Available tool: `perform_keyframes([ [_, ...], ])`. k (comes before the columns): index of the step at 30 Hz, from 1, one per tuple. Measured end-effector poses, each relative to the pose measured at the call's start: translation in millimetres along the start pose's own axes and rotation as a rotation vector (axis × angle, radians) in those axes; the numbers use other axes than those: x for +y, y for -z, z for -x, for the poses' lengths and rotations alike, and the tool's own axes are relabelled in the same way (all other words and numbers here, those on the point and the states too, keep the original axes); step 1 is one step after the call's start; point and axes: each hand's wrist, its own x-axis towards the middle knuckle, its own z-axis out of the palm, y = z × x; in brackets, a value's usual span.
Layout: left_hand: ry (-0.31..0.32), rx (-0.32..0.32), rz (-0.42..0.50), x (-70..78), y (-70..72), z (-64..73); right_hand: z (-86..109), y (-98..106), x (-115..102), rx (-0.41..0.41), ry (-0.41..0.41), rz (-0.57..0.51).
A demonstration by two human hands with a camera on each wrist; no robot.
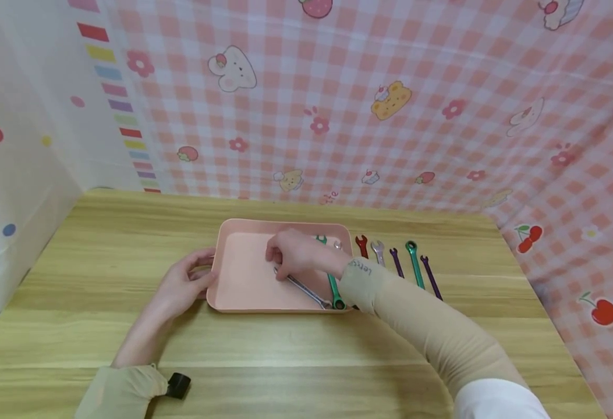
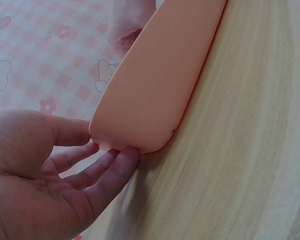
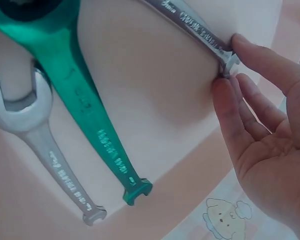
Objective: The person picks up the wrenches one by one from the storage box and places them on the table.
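- Chrome wrench (image 1: 306, 289): in the tray (image 1: 240, 267), centre of the head frame, slanting from upper left to the front wall at lower right.
- Right grip (image 1: 298, 253): thumb and fingertips pinch the wrench's upper-left end, at the very tip rather than mid-shank.
- Left grip (image 1: 183, 285): thumb at the rim, fingers laid against the tray's left end, not wrapped round it. Looks like bracing.
- Risk: tip-only pinch means little control. Shank could swivel, or drop out if the thumb eases off early.
- Risk: far head sits just beside the ring of the green wrench (image 1: 333, 288); a swing right would knock it, maybe into the silver wrench (image 3: 62, 170). Can't tell if chrome and green already touch.
- Risk: tray could skid on the desk (image 1: 222, 361) if the right side pushes while the left only rests.
- Risk: right sleeve (image 1: 421, 314) crosses the row at right of frame, including the red wrench (image 1: 361, 247) and pale wrench (image 1: 378, 252). Low pass could drag one; clearance unclear.
- Looks: slim, shiny bare metal, straight shank, stamped lettering too blurred to read. Small open-ended tip at the fingers; far head wider, its shape too small to call.
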Motion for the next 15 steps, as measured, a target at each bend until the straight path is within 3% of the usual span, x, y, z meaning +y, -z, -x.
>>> perform_keyframes([
  [10, 0.007, 0.003, 0.010, 0.2, -0.1, -0.1, -8.5, -0.2, 0.8, -0.036, -0.072, -0.041],
  [15, 0.015, 0.005, 0.019, 0.3, -0.6, -0.1, -9.5, 0.9, 6.4, -0.068, -0.043, -0.088],
])
